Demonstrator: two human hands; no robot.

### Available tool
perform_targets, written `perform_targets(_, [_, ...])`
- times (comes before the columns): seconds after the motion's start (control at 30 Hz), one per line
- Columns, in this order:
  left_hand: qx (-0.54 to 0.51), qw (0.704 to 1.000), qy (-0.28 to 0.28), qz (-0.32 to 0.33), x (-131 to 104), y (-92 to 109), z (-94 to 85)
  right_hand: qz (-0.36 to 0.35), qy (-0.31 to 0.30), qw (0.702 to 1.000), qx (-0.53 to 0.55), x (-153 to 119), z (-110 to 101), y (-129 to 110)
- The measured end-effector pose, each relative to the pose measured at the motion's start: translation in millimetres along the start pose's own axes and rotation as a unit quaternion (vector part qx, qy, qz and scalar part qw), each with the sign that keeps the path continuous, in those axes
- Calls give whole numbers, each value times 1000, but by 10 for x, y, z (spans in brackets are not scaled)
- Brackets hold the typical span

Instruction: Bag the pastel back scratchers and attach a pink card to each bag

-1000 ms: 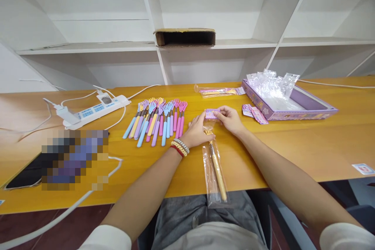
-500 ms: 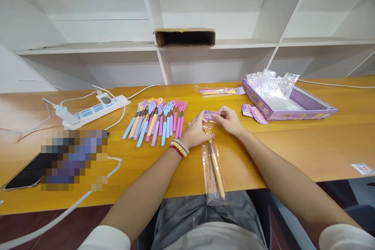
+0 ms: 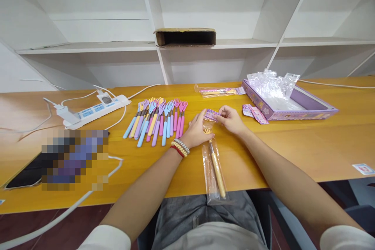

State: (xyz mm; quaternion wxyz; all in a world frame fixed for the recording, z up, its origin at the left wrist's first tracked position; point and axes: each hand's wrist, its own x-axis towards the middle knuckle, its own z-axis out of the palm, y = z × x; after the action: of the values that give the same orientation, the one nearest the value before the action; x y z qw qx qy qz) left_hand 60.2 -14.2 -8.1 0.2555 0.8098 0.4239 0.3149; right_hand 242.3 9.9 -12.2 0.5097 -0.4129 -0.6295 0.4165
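In the head view a yellow back scratcher (image 3: 217,170) lies inside a clear plastic bag (image 3: 207,175), its claw head toward my hands and the bag's far end over the table edge. My left hand (image 3: 197,132) grips the bag's upper part, thumb beside the claw head. My right hand (image 3: 231,120) pinches the right end of a small purple card (image 3: 210,115) at the bag's top. Left-hand fingers touch the card's left end. Whether the card sits in or over the bag, I cannot tell.
Several coloured back scratchers (image 3: 158,121) lie to the left. Behind are bagged scratchers (image 3: 219,91). Right of my hands are loose cards (image 3: 255,114) and a purple box (image 3: 299,115) of clear bags. A power strip (image 3: 96,111), cables and a phone (image 3: 26,170) lie left.
The purple card has tilted slightly, its right end a little lower. Both hands keep nearly the same place, and the bagged back scratcher has hardly moved.
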Motion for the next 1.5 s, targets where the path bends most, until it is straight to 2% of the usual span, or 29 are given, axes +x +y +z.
perform_targets(0.33, [-19,1000,8,11,-2,11,8,-33,66,997,-30,11,46,45])
perform_targets(0.57, [-46,999,2,15,0,14,6,-26,71,997,-22,-1,51,43])
perform_targets(0.73, [-54,998,4,19,-3,-8,16,-2,49,999,13,-4,36,49])
perform_targets(0.93, [-38,999,5,11,-23,30,10,-27,51,998,-10,-15,19,43])
perform_targets(1.13, [-36,997,72,-4,25,63,3,-17,24,999,-13,-38,10,61])
perform_targets(1.5, [-74,992,105,-2,51,48,-11,-3,25,1000,-4,-63,36,34])
